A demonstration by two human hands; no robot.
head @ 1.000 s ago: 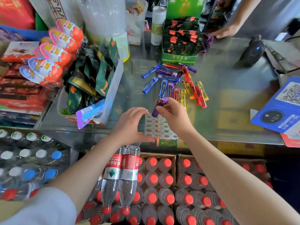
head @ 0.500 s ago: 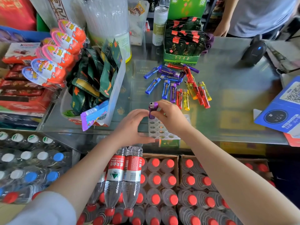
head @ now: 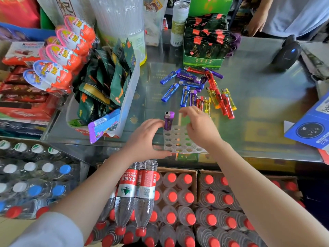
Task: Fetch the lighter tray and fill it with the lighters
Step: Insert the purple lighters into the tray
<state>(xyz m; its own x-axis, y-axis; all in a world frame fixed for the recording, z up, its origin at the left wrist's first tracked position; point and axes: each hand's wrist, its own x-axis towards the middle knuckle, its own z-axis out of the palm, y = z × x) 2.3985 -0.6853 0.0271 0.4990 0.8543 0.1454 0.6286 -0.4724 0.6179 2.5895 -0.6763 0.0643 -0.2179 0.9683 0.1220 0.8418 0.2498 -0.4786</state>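
Note:
A clear lighter tray (head: 179, 141) full of round holes lies at the near edge of the glass counter. One purple lighter (head: 168, 121) stands upright in its far left corner hole. My left hand (head: 146, 139) rests against the tray's left side, thumb along its front edge and fingertips beside the purple lighter. Above the tray's right half hovers my right hand (head: 201, 127), fingers spread and empty, just clear of the lighter. A loose heap of blue, purple, red and yellow lighters (head: 201, 90) lies flat on the glass behind the tray.
A clear bin of green snack packets (head: 106, 82) stands left of the tray, chocolate eggs (head: 65, 54) beyond it. A green box of sachets (head: 204, 40) sits behind the lighters, a black scanner (head: 287, 52) far right, a blue card (head: 313, 125) right. Water bottles (head: 170, 207) fill crates below. Another person (head: 284, 16) stands opposite.
My right hand carried the purple lighter to the tray, stood it upright in the far left corner hole and let go. My left hand stayed at the tray's left side.

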